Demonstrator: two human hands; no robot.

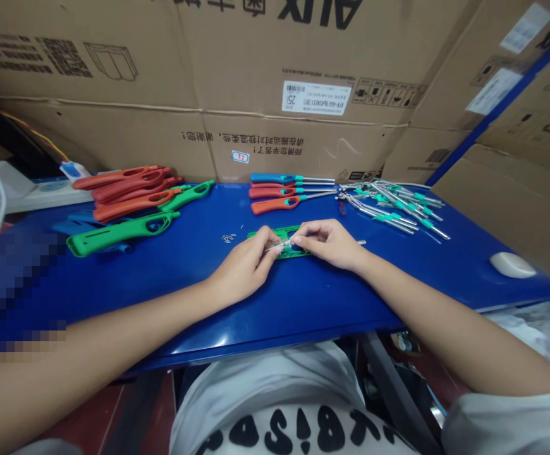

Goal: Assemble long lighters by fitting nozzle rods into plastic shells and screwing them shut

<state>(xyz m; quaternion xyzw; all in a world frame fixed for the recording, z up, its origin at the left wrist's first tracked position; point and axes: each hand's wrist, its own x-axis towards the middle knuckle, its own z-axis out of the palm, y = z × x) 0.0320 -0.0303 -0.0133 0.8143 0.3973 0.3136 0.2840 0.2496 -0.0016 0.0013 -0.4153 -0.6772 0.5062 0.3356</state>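
Note:
My left hand is closed in a pinch on a thin silvery piece, whose exact kind is too small to tell. Thumb and fingers of my right hand are pinched together at the piece's right end; what they grip there is hidden. Beneath both hands lies a green lighter casing, its inside facing up and partly covered by my fingers. A metal tip shows just past my right hand. Tiny metal pins or springs lie on the blue table left of the casing.
Red, orange, green and blue lighter casings are piled at the left. Several long-nosed lighters lie at the back, beside metal lighter tubes with green fittings. A white oval object sits at right. Cardboard walls the back.

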